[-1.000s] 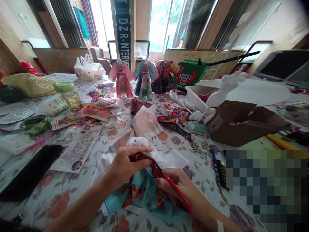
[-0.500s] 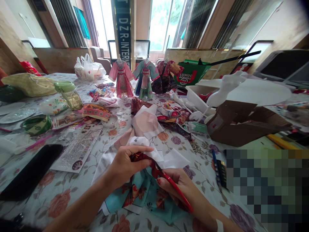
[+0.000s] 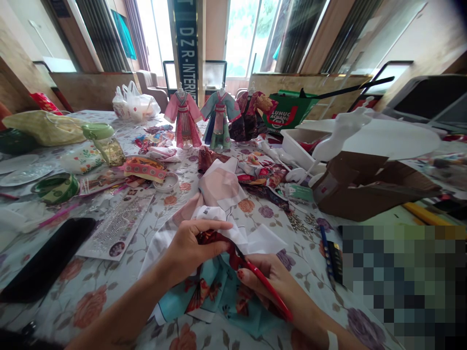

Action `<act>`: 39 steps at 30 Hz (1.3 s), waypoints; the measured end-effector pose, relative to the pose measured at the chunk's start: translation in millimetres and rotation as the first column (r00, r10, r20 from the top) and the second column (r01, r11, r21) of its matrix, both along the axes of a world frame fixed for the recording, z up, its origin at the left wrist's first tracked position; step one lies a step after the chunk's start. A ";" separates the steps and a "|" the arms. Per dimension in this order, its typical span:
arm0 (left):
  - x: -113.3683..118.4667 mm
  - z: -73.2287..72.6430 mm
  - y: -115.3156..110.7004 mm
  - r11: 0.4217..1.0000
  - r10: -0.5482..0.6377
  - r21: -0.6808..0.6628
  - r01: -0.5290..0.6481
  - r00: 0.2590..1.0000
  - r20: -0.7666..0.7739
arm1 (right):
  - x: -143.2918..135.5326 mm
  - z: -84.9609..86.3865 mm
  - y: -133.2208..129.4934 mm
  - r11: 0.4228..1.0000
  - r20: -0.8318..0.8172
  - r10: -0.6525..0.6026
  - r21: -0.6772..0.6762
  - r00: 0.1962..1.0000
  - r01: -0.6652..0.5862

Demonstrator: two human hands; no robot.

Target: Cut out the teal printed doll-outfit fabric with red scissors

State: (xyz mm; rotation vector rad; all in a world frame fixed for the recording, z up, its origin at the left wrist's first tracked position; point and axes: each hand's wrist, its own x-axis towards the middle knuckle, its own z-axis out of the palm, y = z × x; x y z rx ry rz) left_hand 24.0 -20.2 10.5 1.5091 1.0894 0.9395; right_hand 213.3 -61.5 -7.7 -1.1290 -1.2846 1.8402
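Pinched between the thumb and fingers of my left hand (image 3: 195, 243) is the dark red edge of a printed fabric (image 3: 209, 289), which spreads out turquoise with red fan shapes below. My right hand (image 3: 268, 277) is closed around red-handled scissors (image 3: 272, 291). Their dark blades point up and left, against the red edge of the fabric near my left fingertips; how far the blades are apart I cannot tell. White and pale pink cloth (image 3: 222, 182) lies just beyond both hands, partly under them.
Three small doll robes (image 3: 221, 116) stand at the back. A green tape roll (image 3: 55, 188), a bead sheet (image 3: 118, 226) and a black phone-like slab (image 3: 47, 257) lie left. Right are a cardboard box (image 3: 365, 187), a white mannequin form (image 3: 341, 129) and a blue pen (image 3: 326, 248).
Almost nothing differs. Both hands, the scissors and the fabric keep nearly the same place, with only a very slight shift of the fingers.
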 end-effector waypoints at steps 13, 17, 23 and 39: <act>0.5 -1.9 0.1 1.000 -0.003 -0.005 0.003 1.000 0.027 | 0.0 1.1 3.2 1.000 0.000 0.004 0.002 1.000 -0.004; 0.4 -1.8 0.0 1.000 -0.003 -0.022 0.004 0.999 0.048 | -1.0 1.0 2.2 1.000 -0.002 -0.010 -0.025 1.000 0.010; 0.4 -1.1 -0.1 1.000 -0.002 -0.018 0.003 0.999 0.043 | -0.9 2.7 1.6 0.999 0.023 -0.030 -0.034 0.999 0.031; 1.4 -1.3 -0.8 1.000 0.008 -0.019 -0.007 0.998 0.058 | -3.0 5.9 3.4 1.000 -0.028 -0.012 -0.002 1.000 0.012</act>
